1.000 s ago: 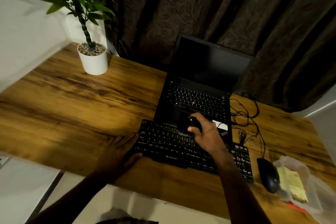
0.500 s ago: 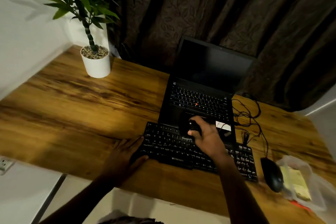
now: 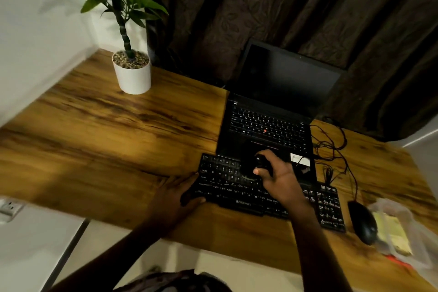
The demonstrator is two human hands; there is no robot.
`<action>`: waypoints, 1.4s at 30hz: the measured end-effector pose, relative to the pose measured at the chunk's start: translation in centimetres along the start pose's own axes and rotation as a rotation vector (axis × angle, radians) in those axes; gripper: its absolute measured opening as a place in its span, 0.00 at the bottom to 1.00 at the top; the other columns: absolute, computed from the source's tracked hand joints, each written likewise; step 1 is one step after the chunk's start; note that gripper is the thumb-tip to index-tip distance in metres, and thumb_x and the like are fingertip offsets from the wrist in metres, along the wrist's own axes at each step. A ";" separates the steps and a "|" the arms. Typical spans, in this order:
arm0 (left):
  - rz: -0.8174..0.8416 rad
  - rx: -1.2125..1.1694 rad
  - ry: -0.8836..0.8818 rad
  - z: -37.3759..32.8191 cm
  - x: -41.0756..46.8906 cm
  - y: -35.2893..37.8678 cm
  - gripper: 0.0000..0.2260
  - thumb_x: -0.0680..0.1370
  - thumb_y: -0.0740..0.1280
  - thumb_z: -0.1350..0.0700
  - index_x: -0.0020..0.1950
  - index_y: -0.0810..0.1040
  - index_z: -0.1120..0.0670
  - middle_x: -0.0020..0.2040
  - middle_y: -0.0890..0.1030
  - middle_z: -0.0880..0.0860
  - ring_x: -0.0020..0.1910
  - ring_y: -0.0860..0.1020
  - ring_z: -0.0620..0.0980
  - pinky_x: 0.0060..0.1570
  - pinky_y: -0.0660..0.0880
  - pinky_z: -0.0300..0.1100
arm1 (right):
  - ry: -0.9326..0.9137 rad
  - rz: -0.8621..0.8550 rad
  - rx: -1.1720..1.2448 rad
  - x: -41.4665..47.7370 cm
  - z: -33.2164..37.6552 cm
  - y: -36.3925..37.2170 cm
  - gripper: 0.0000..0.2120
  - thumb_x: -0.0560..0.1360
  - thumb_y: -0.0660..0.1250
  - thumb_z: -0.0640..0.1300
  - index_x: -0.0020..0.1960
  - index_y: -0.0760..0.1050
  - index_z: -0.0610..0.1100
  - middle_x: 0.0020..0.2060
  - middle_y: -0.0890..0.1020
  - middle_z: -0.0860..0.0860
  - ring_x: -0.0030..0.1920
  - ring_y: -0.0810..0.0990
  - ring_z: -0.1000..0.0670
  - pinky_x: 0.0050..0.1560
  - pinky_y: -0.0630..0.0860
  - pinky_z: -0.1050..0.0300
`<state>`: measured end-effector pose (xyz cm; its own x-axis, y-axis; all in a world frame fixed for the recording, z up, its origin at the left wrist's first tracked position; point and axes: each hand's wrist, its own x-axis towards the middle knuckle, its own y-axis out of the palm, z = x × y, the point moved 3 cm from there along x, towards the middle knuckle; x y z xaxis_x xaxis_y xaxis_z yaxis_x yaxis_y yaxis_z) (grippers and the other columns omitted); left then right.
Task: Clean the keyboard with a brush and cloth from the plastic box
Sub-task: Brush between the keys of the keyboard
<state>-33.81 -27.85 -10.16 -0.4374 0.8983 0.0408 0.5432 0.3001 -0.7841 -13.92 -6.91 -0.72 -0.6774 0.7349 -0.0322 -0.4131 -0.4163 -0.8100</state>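
Nearest the body, the left hand (image 3: 176,193) lies flat and spread on the bench (image 3: 99,149), its fingers pressing the left end of the black keyboard (image 3: 265,194) to steady it. Just beyond, the right hand (image 3: 278,176) is wrapped around a dark brush (image 3: 254,165), whose head rests on the upper key rows near the middle of the board; the brush is too dark to make out its bristles. To the right, a mouse (image 3: 362,221) sits just beside the keyboard, and the clear plastic box (image 3: 407,230) with a yellowish cloth (image 3: 392,232) inside stands at the bench's right edge. Farther back is an open laptop (image 3: 272,121), touching the keyboard's rear edge, with loose cables (image 3: 331,144) beside it and a potted plant (image 3: 131,69) at the far left. The risk I judge: strokes pushed away could sweep dust onto the laptop, or snag the cables, and a hard push could slide the keyboard if the left hand lifts.
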 end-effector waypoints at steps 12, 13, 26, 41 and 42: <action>-0.004 -0.020 0.018 -0.8 -0.3 -1.0 0.42 0.70 0.44 0.21 0.76 0.66 0.43 0.73 0.71 0.47 0.72 0.67 0.53 0.72 0.55 0.53 | 0.003 -0.041 0.076 -1.9 -0.4 -1.2 0.13 0.78 0.67 0.44 0.60 0.71 0.56 0.48 0.80 0.46 0.42 0.82 0.48 0.31 0.80 0.60; -0.018 -0.021 0.022 -1.0 -0.4 -1.2 0.41 0.70 0.45 0.22 0.75 0.67 0.43 0.73 0.72 0.47 0.72 0.67 0.53 0.71 0.55 0.52 | 0.005 -0.051 0.062 -2.0 -0.7 -1.4 0.13 0.78 0.67 0.45 0.60 0.71 0.56 0.48 0.80 0.46 0.43 0.82 0.48 0.32 0.80 0.60; -0.012 0.017 0.038 -0.3 -0.2 -0.4 0.38 0.72 0.47 0.24 0.76 0.66 0.43 0.74 0.70 0.45 0.71 0.66 0.52 0.70 0.52 0.48 | -0.025 0.011 0.048 0.0 2.2 0.8 0.15 0.76 0.66 0.56 0.61 0.69 0.66 0.50 0.78 0.45 0.47 0.81 0.45 0.37 0.83 0.51; -0.023 0.032 0.062 0.7 0.2 0.6 0.35 0.75 0.50 0.25 0.74 0.69 0.43 0.71 0.74 0.45 0.69 0.71 0.52 0.68 0.64 0.56 | -0.054 0.018 0.089 1.4 5.7 2.9 0.15 0.77 0.69 0.45 0.60 0.72 0.59 0.48 0.80 0.46 0.40 0.82 0.51 0.32 0.79 0.62; -0.020 0.033 0.065 0.7 0.2 0.6 0.35 0.75 0.50 0.25 0.74 0.69 0.43 0.71 0.74 0.45 0.69 0.71 0.52 0.68 0.64 0.56 | -0.047 0.012 0.095 1.3 5.7 2.6 0.14 0.77 0.69 0.45 0.59 0.72 0.59 0.47 0.80 0.46 0.39 0.82 0.51 0.31 0.78 0.64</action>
<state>-34.01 -27.70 -11.06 -0.3995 0.9117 0.0959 0.5104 0.3081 -0.8029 -19.30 -10.08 0.45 -0.7092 0.7049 -0.0121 -0.4592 -0.4749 -0.7507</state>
